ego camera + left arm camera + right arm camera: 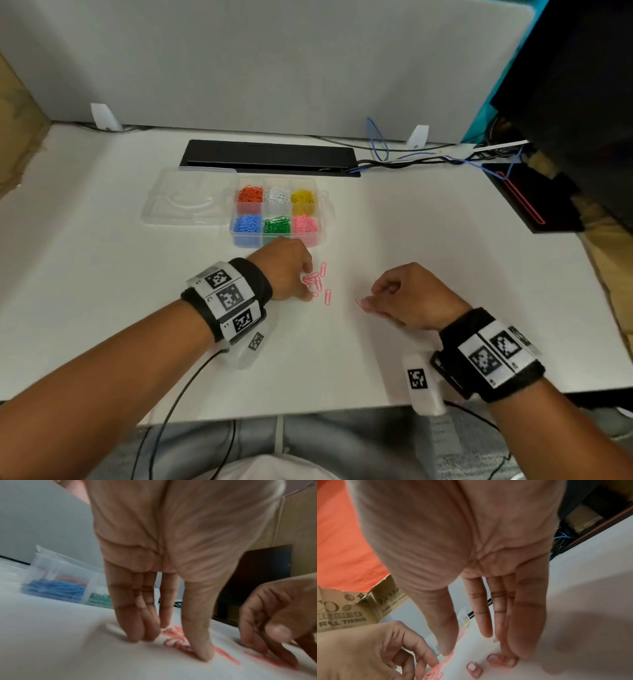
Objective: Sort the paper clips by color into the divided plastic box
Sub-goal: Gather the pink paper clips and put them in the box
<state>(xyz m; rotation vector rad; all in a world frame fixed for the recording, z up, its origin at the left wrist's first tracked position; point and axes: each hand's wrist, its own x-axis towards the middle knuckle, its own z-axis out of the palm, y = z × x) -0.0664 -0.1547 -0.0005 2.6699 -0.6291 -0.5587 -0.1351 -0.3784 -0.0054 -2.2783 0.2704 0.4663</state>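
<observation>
the divided plastic box (236,236) sits toward the far edge of the counter (102,274), its clear lid (185,197) folded open on its left. all six compartments hold clips already: orange, white, yellow along the far row, blue, green, pink along the near row.

just nearer than the box, my left hand (287,270) is down on the counter with its fingers fairly straight, fingertips (204,654) pressing into a small heap of pink paper clips (317,282). whether any clip is truly pinched i cannot tell; it looks more like raking them together.

further right, my right hand (407,298) has its fingers loosely curled, tips resting on one or two stray pink clips (363,305) lying flat, pinning them, not lifting.

these clips are feather-light, thin, stiff wire with a slick coating, and they lie flush on the smooth counter, so i judge a straight pinch from above will slip. better to slide them into a bunch, tip an end up with a fingernail, then take several between thumb and fingertips. they hook into each other easily, which could help the carry to the pink compartment (305,224) at the box's near right corner.
</observation>
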